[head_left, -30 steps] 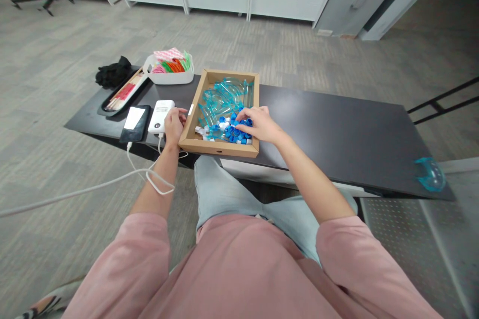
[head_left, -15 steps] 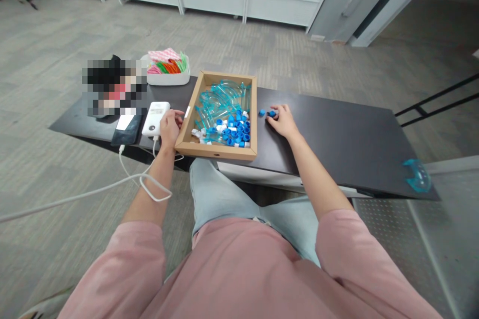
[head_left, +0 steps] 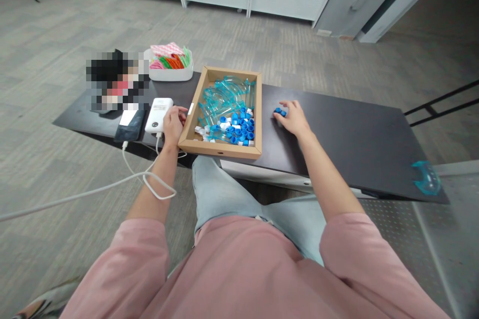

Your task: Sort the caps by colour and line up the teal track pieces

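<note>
My right hand (head_left: 294, 117) is on the dark table right of the cardboard box, its thumb and fingers closed around two small blue caps (head_left: 279, 111) lying side by side. My left hand (head_left: 174, 124) rests at the box's left wall with loosely bent fingers, holding nothing that I can see; its fingertips are at or against the cardboard. Inside the shallow cardboard box (head_left: 219, 148) lie clear teal curved plastic pieces (head_left: 224, 94) in the back part. Many blue caps (head_left: 241, 129) and white caps (head_left: 200, 130) fill the front.
Left of the box are a white power bank (head_left: 159, 114) with a cable, a dark phone (head_left: 130, 127) and a blurred-out item. A white tub (head_left: 170, 75) of colourful strips stands behind. One teal plastic piece (head_left: 426, 178) lies at the table's far right corner.
The two blue caps were apart, one of them outside my right fingers; now they sit together in my right hand's grasp. That hand has shifted slightly right. My left hand stays by the box.
</note>
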`<state>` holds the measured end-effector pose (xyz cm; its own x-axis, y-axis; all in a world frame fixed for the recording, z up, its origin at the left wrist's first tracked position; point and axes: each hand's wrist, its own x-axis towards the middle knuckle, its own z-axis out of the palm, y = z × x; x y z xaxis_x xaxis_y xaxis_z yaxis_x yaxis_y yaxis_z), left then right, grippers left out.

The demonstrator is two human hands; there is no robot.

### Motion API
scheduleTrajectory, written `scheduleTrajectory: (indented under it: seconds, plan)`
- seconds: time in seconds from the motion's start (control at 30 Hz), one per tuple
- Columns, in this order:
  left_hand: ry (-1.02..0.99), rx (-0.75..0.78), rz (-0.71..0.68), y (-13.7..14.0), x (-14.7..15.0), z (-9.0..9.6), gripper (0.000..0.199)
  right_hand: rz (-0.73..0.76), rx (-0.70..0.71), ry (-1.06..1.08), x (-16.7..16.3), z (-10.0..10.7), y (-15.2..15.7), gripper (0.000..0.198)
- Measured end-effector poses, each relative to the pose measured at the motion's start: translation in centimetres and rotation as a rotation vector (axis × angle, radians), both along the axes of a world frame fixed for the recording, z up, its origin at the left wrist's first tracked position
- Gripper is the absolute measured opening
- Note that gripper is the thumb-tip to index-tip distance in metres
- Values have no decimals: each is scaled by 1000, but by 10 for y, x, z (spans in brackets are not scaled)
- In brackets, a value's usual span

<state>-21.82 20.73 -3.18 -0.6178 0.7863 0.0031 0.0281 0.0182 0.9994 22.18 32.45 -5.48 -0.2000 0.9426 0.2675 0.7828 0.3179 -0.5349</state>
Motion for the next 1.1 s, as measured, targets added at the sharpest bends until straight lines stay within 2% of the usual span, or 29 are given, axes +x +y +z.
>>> scheduleTrajectory:
  seconds: [0.1, 0.2, 0.3, 0.4, 0.47, 0.57, 0.73, 0.9, 1.1]
  plan:
    - [-8, -8, 11, -1, 2, 2, 53, 75, 64, 76, -21, 24, -14, 39]
    - [-8, -3, 13, -1, 2, 2, 51, 381, 40, 56, -77, 51, -31, 30]
    - [-11, 1, 14, -1, 2, 0, 48, 634, -22, -130, -140, 72, -45, 23]
    - [10, 12, 11, -2, 3, 0, 42, 678, -98, -374, -183, 81, -51, 21]
    - [24, 17, 8, -2, 3, 0, 42, 665, -136, -476, -195, 81, -52, 20]
    - [27, 15, 5, -2, 3, 1, 41, 661, -146, -451, -191, 79, -49, 18]
    - [29, 17, 5, -1, 3, 0, 42, 673, -175, -90, -157, 76, -42, 13]
    - [-1, 8, 12, -1, 2, -1, 44, 661, -145, 185, -121, 73, -42, 23]
    - [17, 36, 4, 0, 0, -5, 43, 485, -63, 354, -61, 68, -64, 42]
